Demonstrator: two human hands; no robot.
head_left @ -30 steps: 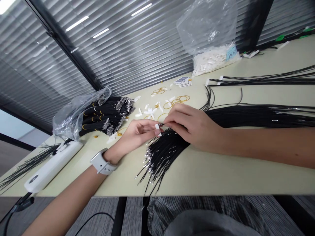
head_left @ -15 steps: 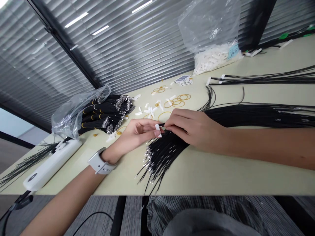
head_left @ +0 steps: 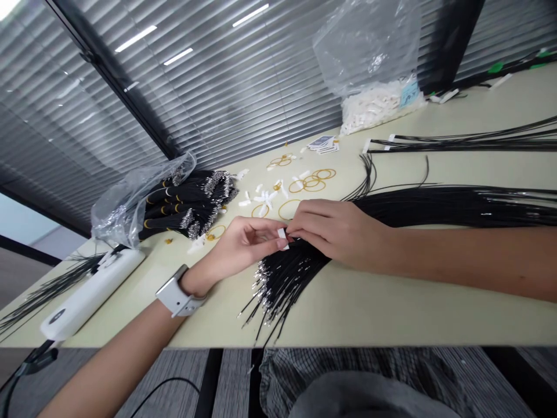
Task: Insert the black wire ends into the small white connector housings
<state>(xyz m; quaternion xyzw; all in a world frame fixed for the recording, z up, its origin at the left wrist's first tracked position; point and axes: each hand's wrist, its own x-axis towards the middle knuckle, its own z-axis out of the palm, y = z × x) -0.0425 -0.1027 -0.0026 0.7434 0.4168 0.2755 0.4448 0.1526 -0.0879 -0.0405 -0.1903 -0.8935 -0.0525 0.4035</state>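
My left hand [head_left: 243, 247] pinches a small white plastic connector [head_left: 282, 238] between thumb and fingertips. My right hand [head_left: 335, 229] meets it from the right, its fingertips at the connector, holding what looks like a thin black wire; the fingers hide the exact contact. Beneath that hand fans a large bundle of black wires [head_left: 287, 284] with crimped silver terminals at their ends. The bundle runs right under my wrist and across the table. A white smartwatch [head_left: 178, 293] sits on my left wrist.
Rubber bands [head_left: 313, 183] and loose white connectors [head_left: 261, 197] lie beyond my hands. At left are a bagged black wire bundle [head_left: 187, 206] and a white power strip [head_left: 91, 296]. A bag of white connectors [head_left: 374, 107] stands at the back; finished wires [head_left: 470, 142] lie right.
Both hands have shifted slightly toward the near edge of the table, with the white connector still pinched between them. The head view has barely moved.
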